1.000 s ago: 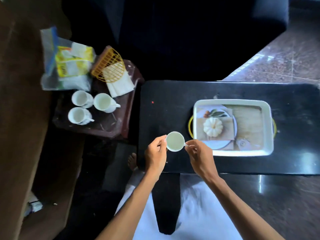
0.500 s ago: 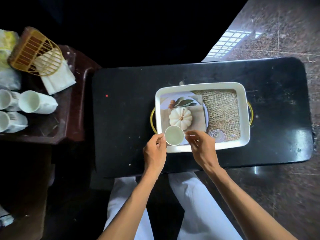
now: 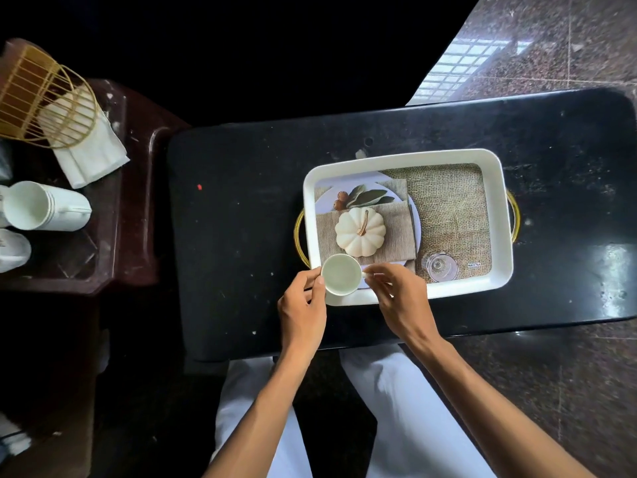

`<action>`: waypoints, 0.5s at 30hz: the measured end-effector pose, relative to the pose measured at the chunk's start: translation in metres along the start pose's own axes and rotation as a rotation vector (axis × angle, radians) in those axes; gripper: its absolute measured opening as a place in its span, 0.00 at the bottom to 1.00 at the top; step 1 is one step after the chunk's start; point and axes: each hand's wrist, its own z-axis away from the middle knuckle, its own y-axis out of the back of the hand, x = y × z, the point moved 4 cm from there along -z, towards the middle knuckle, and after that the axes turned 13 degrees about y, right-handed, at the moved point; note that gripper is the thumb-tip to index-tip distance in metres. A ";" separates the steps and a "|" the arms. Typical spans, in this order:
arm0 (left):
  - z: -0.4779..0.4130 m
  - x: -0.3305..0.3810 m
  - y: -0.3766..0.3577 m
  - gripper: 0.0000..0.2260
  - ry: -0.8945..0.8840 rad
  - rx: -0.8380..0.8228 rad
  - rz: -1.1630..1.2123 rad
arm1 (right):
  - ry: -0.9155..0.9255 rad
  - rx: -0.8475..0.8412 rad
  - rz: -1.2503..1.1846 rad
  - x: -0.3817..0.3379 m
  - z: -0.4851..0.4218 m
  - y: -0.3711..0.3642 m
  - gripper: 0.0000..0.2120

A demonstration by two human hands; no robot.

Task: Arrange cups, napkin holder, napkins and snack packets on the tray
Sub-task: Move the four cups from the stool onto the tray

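Observation:
A white cup (image 3: 341, 274) is in the near left corner of the white tray (image 3: 501, 215), which has gold handles and a printed pumpkin picture. My left hand (image 3: 303, 313) touches the cup's rim on its left side. My right hand (image 3: 400, 298) pinches the cup's handle on its right. Two more white cups (image 3: 38, 205) (image 3: 12, 250) stand on the brown side table at the left. Behind them the gold wire napkin holder (image 3: 41, 98) lies over folded white napkins (image 3: 91, 151).
The tray rests on a black table (image 3: 234, 219) in front of my knees. The brown side table (image 3: 117, 236) adjoins it at the left. Speckled stone floor (image 3: 551, 43) lies to the right and behind. The area behind the table is dark.
Both hands have carried the cup from in front of the tray onto its near left corner. The camera view has shifted right, so the side table now sits at the left edge.

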 end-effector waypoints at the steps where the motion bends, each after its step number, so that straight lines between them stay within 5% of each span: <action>1: -0.001 0.000 0.001 0.09 0.002 -0.002 0.002 | 0.004 -0.005 0.003 0.001 0.000 0.000 0.05; 15: -0.004 -0.008 0.020 0.11 -0.075 -0.092 -0.045 | 0.061 -0.210 0.171 -0.016 -0.001 0.010 0.13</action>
